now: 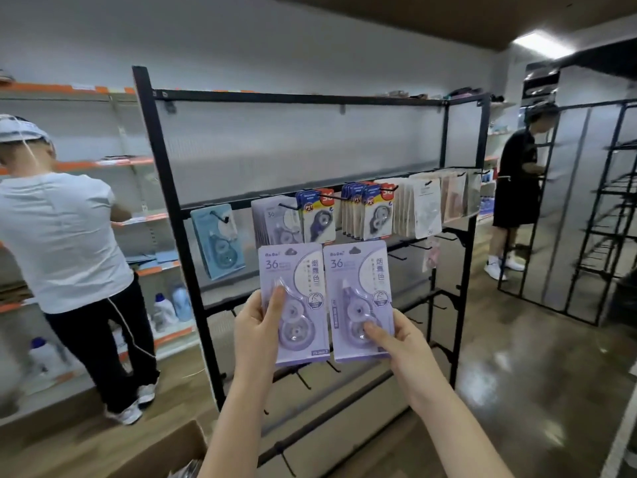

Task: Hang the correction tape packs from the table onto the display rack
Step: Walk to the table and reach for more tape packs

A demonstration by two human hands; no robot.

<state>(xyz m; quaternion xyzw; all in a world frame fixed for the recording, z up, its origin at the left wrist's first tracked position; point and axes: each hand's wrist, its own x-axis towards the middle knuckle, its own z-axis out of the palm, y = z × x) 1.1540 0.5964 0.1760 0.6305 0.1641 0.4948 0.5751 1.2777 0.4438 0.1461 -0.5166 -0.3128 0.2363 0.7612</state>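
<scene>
Holding one purple pack (292, 298) per hands (256, 331).

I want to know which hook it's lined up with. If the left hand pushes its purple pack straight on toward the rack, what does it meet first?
Probably the purple packs already hanging just above the left hand's pack, on the rack's hook row. Depth is unclear in this single view.

Two bare forearms — left hand (256, 327), right hand (401, 343) — no sleeves, fingers ringless.
</scene>
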